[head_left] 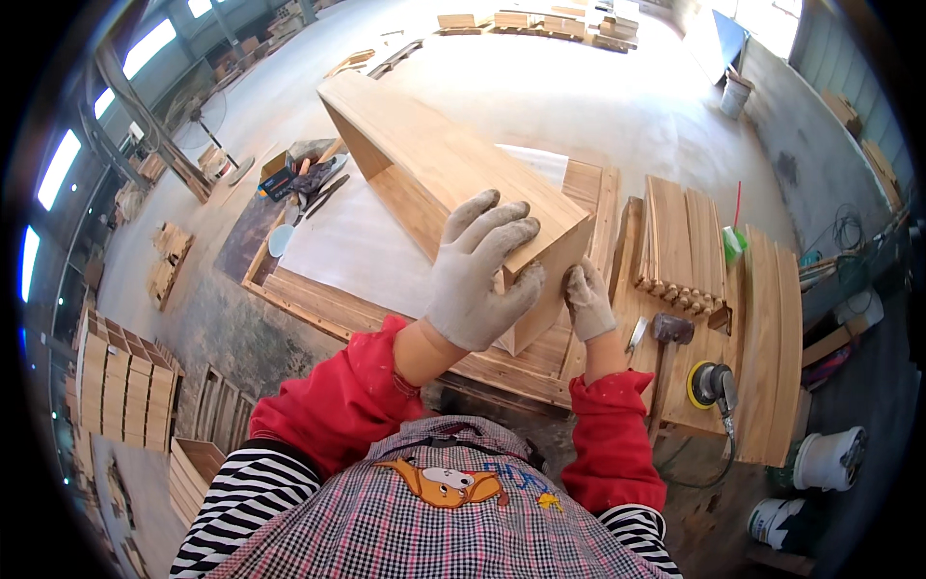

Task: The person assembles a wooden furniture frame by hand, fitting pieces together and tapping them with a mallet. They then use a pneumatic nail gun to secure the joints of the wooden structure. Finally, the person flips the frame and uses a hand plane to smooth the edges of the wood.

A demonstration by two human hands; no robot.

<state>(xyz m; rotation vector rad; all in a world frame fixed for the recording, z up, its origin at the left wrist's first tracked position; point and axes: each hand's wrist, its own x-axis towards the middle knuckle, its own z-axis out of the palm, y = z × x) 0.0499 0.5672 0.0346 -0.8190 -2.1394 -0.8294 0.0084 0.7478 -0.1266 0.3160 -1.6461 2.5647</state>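
A long, open-sided wooden box (453,145) of pale boards stands tilted on the worktable, running away to the far left. My left hand (482,280), in a light glove with soiled fingertips, clasps its near end, fingers over the top board and thumb lower down at the corner. Against the box's near end panel, on the right, my gloved right hand (588,301) presses with bent fingers. Whether a small item lies under those fingertips is hidden. White sheeting (338,241) lies beneath the box on the wooden-framed table (323,307).
To the right sit stacked wooden boards (680,236), a mallet (672,329), a round sander (711,384) with a hose, and a green container (734,244). Tools (316,181) and a pale bowl (281,240) rest on the left side. Buckets (830,458) stand at lower right.
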